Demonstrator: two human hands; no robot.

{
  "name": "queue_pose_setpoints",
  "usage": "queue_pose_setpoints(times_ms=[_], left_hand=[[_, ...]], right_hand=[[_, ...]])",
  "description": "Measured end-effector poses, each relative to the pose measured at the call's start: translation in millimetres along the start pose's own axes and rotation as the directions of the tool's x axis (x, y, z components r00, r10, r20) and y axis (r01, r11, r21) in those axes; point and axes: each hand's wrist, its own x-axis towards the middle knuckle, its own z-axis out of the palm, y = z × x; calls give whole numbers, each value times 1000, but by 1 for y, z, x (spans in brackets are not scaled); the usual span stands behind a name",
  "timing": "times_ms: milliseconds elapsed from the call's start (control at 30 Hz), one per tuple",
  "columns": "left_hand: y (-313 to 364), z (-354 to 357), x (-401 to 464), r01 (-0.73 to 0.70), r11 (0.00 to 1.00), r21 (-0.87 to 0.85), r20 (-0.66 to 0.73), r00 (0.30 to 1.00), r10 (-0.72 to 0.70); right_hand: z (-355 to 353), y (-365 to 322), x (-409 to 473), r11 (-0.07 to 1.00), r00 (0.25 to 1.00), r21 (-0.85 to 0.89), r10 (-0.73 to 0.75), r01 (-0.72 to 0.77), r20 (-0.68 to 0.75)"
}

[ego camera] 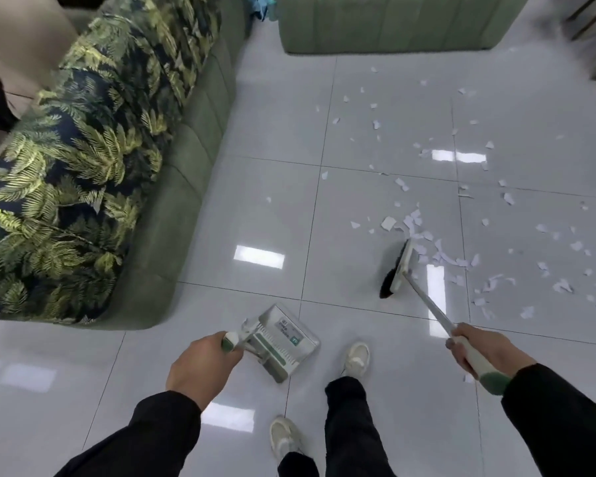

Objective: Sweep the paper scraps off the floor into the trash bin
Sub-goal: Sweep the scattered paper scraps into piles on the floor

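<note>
Hands grip dustpan [283,342] and broom [398,270], bristles edging scattered paper scraps [424,235] on open floor [272,208].

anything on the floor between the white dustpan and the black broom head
Bare glossy tile only, in the head view: white dustpan, black-bristled broom head; white paper scraps lie beyond.

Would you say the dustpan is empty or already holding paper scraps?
Empty: the dustpan tray shows only its label, and the paper scraps lie on the floor.
</note>
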Motion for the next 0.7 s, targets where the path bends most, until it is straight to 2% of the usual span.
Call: queue_pose_setpoints(times_ms=[167,333,400,533,700], left_hand=[[69,-20,30,26,994,-108,-46,998,-31],[121,-48,65,47,972,-230,-84,994,-67],[142,-70,87,33,961,-275,-102,993,-63],[159,-99,112,61,976,-208,-141,986,-92],[139,-147,157,115,968,-224,-174,972,-156]], right_hand=[[-24,-52,-10,991,998,133,-31,24,54],[-8,-104,-19,995,993,100,-26,15,114],[16,-140,-17,1000,987,15,-18,16,162],[73,-177,-15,997,970,-40,-53,65,237],[202,-221,-11,991,928,-113,-21,68,372]])
